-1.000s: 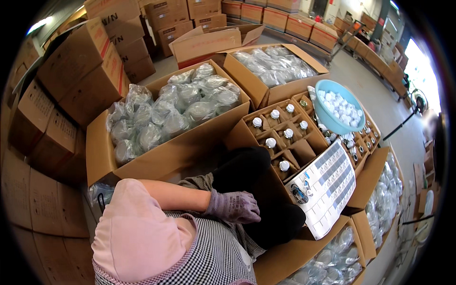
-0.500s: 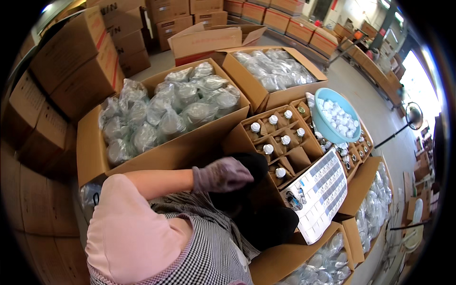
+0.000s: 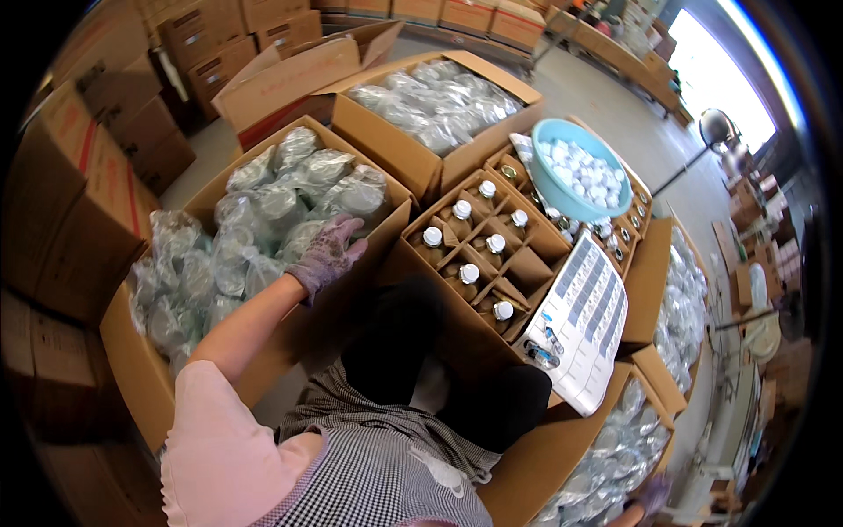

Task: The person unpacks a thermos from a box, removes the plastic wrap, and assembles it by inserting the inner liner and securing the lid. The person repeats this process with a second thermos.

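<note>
My left hand (image 3: 327,250), in a greyish-purple glove, reaches over the near right rim of a large carton (image 3: 263,347). Its fingers are stretched out and apart. They are at the clear, round-ended containers in plastic bags (image 3: 237,246) that fill this carton, and nothing shows in its grasp. At the lower right edge, my gloved right hand (image 3: 652,494) is beside another carton of bagged containers (image 3: 606,461); its fingers are too small and blurred to read. Between them is a divided carton (image 3: 413,230) holding several white-capped bottles (image 3: 468,273) in cardboard cells.
A light-blue basin (image 3: 542,180) of white caps (image 3: 584,171) rests on the far right of the divided cartons. A printed sheet (image 3: 584,325) with small blue-and-black items (image 3: 543,353) covers one corner. More bagged containers fill a far carton (image 3: 386,140). Stacked cartons (image 3: 105,211) stand left.
My left hand has moved from above my lap out over the bagged containers, its fingers opening. My right hand has come into view at the lower right. The view has shifted.
</note>
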Motion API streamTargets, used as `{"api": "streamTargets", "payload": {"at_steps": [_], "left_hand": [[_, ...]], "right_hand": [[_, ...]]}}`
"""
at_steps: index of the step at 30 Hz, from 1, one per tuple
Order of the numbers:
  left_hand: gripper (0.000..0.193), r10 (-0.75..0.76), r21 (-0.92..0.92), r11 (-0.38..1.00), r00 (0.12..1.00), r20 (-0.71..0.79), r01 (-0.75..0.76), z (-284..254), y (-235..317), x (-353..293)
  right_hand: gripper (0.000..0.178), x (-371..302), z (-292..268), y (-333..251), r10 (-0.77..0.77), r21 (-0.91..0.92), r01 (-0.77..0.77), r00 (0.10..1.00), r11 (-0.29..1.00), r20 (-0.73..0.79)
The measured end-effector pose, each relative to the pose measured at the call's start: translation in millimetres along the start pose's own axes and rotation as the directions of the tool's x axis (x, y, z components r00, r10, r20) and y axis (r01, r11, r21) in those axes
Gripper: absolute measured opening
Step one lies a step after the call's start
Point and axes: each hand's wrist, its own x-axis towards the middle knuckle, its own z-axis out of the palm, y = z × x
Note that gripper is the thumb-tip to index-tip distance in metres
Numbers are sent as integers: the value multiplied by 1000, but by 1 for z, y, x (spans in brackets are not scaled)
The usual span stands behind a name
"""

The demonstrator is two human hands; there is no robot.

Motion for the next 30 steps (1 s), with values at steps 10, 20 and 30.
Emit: {"api": "streamTargets", "payload": {"at_steps": [10, 20, 30], "left_hand": [[49, 317, -40, 948, 948, 39, -315, 68, -22, 110], [80, -14, 588, 771, 915, 402, -246, 170, -73, 305], [54, -139, 469, 879, 894, 425, -86, 171, -62, 285]], "right_hand": [[34, -71, -96, -326, -235, 685, 210, 970, 698, -58], [21, -80, -157, -478, -547, 668, 648, 730, 366, -409], [15, -77, -158, -494, -548, 783, 563, 755, 263, -359]]}}
